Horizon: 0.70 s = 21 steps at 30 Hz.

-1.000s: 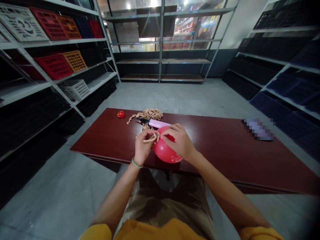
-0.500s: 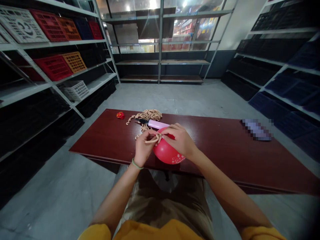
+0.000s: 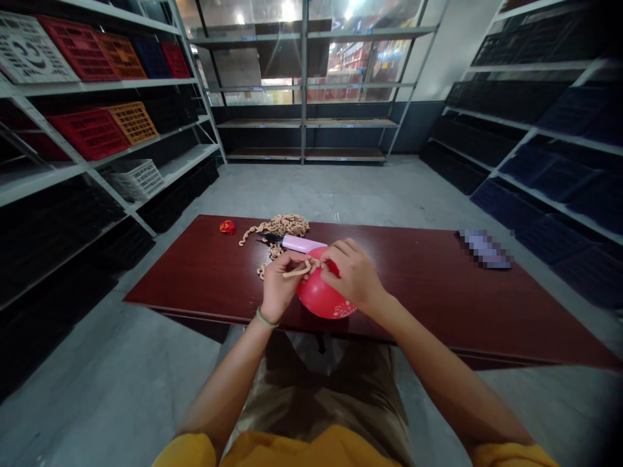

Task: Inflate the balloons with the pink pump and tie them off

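Note:
A round red balloon (image 3: pixel 322 298) with pale print near its lower right is under my hands, above the front edge of the table. Fingers of my left hand (image 3: pixel 278 288) are closed on a beige cord (image 3: pixel 296 271), whose short end sticks out toward the palm. My right hand (image 3: pixel 359 275) pinches the same cord at the top of the balloon; the fingertips partly hide it, and the balloon's neck cannot be made out. Just beyond lies a lilac hand pump (image 3: pixel 302 244) with a black nozzle, beside a heap of beige cord (image 3: pixel 287 224).
The dark red table (image 3: pixel 418 285) bears a small crumpled red and yellow item (image 3: pixel 227 227) at its far left and a pixelated purple object (image 3: pixel 487 248) at the right. Shelves with crates (image 3: pixel 90 133) stand left; more racks stand behind and right.
My right fingertips have shifted slightly away from the left ones, with a bit more cord showing between them. The whole view has turned slightly; the balloon stays beneath my hands.

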Each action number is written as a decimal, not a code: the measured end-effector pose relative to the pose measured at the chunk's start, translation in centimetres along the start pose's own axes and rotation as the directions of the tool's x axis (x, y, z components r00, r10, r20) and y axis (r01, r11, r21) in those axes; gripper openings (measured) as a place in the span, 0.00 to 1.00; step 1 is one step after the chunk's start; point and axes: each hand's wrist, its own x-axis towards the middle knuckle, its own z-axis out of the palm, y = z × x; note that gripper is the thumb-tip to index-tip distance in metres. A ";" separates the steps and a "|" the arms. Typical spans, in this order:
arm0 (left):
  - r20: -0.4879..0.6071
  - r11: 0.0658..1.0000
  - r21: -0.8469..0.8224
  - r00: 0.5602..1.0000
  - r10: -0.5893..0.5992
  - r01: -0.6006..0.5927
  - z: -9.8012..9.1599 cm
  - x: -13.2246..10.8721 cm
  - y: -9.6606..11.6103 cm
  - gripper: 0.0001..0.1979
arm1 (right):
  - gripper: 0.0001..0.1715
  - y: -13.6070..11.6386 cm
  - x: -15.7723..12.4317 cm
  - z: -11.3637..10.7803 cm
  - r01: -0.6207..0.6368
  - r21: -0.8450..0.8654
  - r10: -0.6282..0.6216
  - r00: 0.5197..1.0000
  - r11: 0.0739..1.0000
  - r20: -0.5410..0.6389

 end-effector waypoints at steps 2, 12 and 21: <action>-0.005 1.000 -0.015 1.000 -0.003 0.003 0.3 0.1 0.2 0.08 | 0.04 0.1 -0.1 -0.2 0.003 -0.016 -0.003 1.000 1.000 0.004; -0.043 0.999 -0.026 0.999 -0.028 0.027 0.8 0.8 -0.1 0.06 | 0.04 1.0 -0.9 -0.8 0.000 -0.110 0.002 1.000 0.994 0.018; -0.097 0.996 -0.025 0.992 -0.086 0.084 1.0 0.4 0.1 0.09 | 0.06 0.6 -1.7 -0.4 0.016 -0.107 -0.015 1.000 0.994 0.006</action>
